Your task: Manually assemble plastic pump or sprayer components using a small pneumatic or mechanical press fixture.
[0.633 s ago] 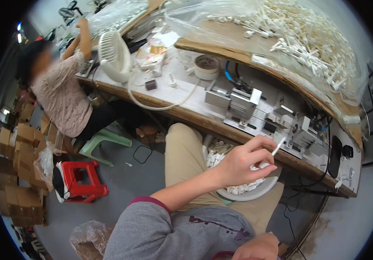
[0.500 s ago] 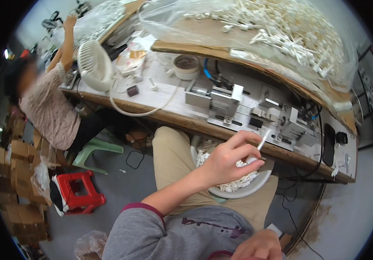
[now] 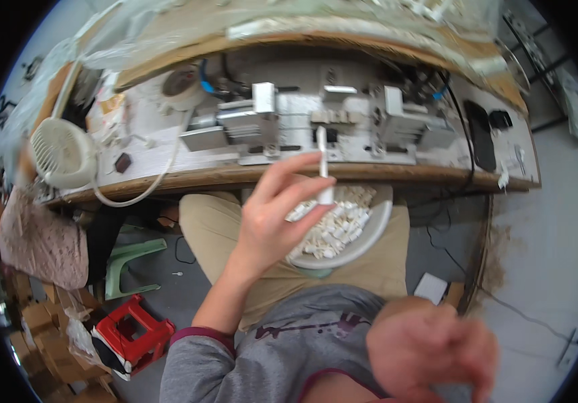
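Observation:
My left hand [image 3: 279, 205] pinches a slim white plastic rod with a wider end [image 3: 323, 171] between thumb and fingers, holding it upright just in front of the bench edge. Below and beyond that hand, a pale bowl [image 3: 377, 232] full of small white plastic pieces [image 3: 332, 232] rests on my lap. Past the rod's tip stands a metal fixture with a small notched holder [image 3: 336, 117] at its middle. My right hand [image 3: 433, 346] is raised at the lower right, close to my body. Motion smears its fingers, and I cannot see whether it holds anything.
Metal blocks [image 3: 249, 121] flank the holder on the bench. A white fan [image 3: 64, 153], a tape roll [image 3: 180, 88] and a black phone [image 3: 479, 134] lie around it. A cardboard shelf edge [image 3: 343, 37] overhangs the back. A red stool [image 3: 131, 336] and another person [image 3: 44, 235] are at left.
My view has swung right, bringing the fixture to the middle. My left hand still holds the white rod, now more upright and before the holder. My right hand has risen from my lap.

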A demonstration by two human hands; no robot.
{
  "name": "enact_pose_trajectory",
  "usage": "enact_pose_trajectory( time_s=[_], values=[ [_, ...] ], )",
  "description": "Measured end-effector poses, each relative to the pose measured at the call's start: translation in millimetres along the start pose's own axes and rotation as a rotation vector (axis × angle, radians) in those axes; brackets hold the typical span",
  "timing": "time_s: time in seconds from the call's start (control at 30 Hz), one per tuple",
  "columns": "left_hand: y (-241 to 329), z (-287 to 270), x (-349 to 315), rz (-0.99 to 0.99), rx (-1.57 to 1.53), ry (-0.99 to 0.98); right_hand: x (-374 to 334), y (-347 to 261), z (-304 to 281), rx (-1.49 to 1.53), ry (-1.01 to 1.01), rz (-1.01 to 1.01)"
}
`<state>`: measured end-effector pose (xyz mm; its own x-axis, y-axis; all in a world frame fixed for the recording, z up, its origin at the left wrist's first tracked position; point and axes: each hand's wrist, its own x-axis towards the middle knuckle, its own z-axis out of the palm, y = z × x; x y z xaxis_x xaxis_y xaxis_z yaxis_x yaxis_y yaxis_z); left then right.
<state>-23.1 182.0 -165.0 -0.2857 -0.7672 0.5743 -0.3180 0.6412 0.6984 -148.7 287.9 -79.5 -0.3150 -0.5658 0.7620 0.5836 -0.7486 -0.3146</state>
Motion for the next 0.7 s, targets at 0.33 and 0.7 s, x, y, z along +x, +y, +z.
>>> enact_pose_trajectory(
  time_s=[0.33,0.7],
  values=[
    [-12.6,15.0,16.2,0.023,0.208,0.026,-24.5,5.0,3.3,-0.146,-0.343,-0.372],
    [-22.6,20.6,38.6,0.071,0.617,-0.149,-65.6,45.7,-63.1,-0.805,-0.583,-0.844]
  ],
)
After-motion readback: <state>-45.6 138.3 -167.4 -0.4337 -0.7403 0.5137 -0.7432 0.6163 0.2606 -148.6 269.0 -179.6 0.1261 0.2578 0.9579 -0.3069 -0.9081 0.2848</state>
